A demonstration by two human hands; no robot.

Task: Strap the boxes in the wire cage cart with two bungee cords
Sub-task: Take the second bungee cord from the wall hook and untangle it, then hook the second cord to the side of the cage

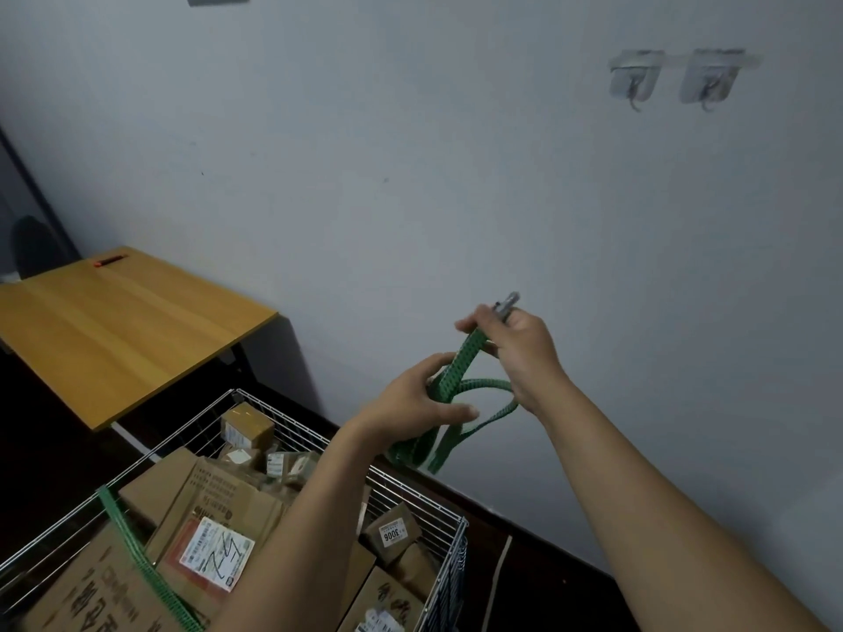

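Above the cart [449,581], the right hand [520,353] grips the green cord [470,353] by its hook end. The left hand [419,399] pinches its loops, likely untangling it. The other cord [141,567] already crosses the boxes [219,494].

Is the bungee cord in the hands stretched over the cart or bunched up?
Bunched: the bungee cord hangs in slack loops between the left hand and right hand, hook unattached.

Bare left hand [422,396] and right hand [524,353], forearms [638,494] uncovered.
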